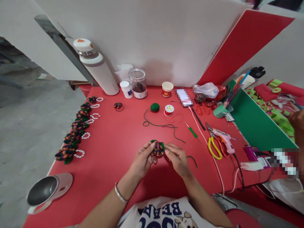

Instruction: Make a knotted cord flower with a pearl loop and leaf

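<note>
Between my two hands is a small multicoloured crocheted piece (pixel 158 148) with green bits at its top and right side. My left hand (pixel 145 157) grips its left side with thumb and fingers, a silvery bangle on that wrist. At its right edge, my right hand (pixel 176 157) pinches the green part. Beyond the hands, a green yarn ball (pixel 155 107) trails a long loose strand toward me. A short green yarn piece (pixel 193 161) lies right of my right hand. A green-handled crochet hook (pixel 193 132) rests farther right.
Several similar crocheted pieces (pixel 72 137) with bead loops line the left edge. A steel mug (pixel 49 191) stands front left, a tall flask (pixel 101 71) back left. Yellow-handled pliers (pixel 215 148), a pink glue gun (pixel 225 141) and cables lie right. A red thread spool (pixel 168 110) sits mid-table.
</note>
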{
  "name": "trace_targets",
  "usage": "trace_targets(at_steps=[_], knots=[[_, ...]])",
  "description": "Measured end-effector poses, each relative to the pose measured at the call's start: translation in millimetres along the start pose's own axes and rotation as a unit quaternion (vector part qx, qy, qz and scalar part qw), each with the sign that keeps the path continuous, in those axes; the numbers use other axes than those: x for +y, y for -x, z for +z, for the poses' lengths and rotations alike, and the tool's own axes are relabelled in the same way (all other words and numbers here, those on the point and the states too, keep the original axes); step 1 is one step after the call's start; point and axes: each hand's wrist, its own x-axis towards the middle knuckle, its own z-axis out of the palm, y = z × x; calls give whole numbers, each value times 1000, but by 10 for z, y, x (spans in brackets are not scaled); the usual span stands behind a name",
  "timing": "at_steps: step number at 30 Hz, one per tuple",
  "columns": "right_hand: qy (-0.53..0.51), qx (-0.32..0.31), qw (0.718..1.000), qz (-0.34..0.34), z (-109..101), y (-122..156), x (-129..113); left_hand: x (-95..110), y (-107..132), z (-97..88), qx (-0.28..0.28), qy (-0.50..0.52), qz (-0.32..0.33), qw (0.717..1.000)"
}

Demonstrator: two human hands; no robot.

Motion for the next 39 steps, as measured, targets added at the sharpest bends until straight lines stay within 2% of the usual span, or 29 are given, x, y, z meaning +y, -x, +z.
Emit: trace_targets(at_steps=[7,15,19,24,32,39], knots=[[-152,38,986,49,69,-16,169,-42,-23,-44,-75,69,-67,992],[-114,110,987,26,100,-48,121,-82,-34,-64,-94,119,-128,980],[-79,119,989,34,93,-47,73,-103,-41,-85,-99,126,-145,976],[-75,117,989,47,81,-52,62,-113,-56,-121,-103,134,-149,974],[-91,75,993,-9,59,-35,58,-54,-58,-95,-111,139,-134,975],[-89,101,990,50,82,-38,111,-74,-68,-105,-104,132,-122,978]])
